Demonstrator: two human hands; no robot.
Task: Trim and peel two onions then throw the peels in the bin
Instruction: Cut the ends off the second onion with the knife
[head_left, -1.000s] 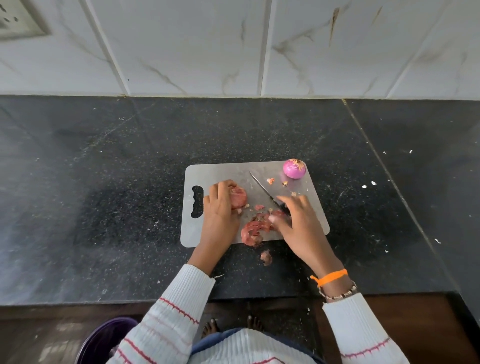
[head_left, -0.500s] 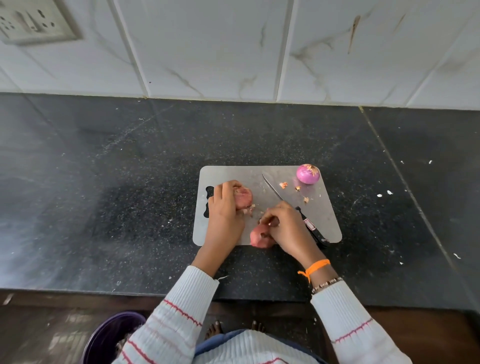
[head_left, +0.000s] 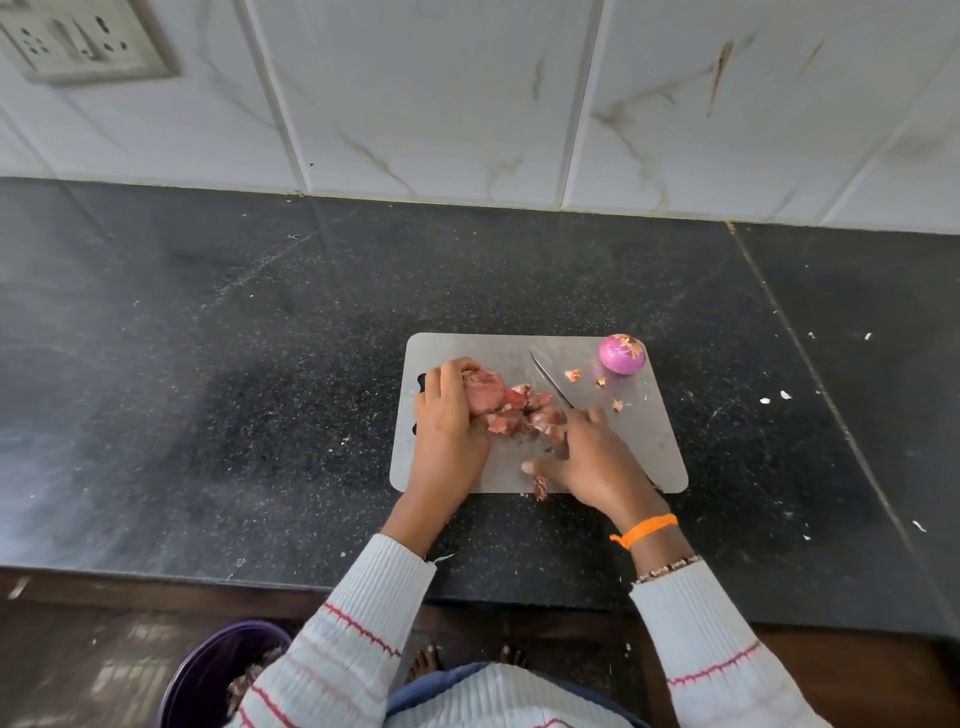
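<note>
On the grey cutting board (head_left: 649, 447) my left hand (head_left: 449, 415) curls round a dull reddish lump of onion peels (head_left: 485, 397) at the board's left side. More loose peels (head_left: 532, 410) lie between my hands. My right hand (head_left: 589, 460) lies flat on the board with fingers stretched against those peels, covering the handle of the knife (head_left: 550, 379), whose blade points to the back. A peeled purple onion (head_left: 622, 354) sits at the board's far right corner. One peel scrap (head_left: 541, 487) hangs at the near edge. No second onion can be made out.
The board lies on a black stone counter (head_left: 260, 389) with white crumbs to the right. A tiled wall and a socket (head_left: 78, 41) stand behind. A purple bin (head_left: 208, 670) with peels inside stands on the floor at lower left, below the counter edge.
My right hand let go of the clump it pinched and now lies flat, pushing peels toward my left hand. The left hand stays on its lump. The view shifted slightly.
</note>
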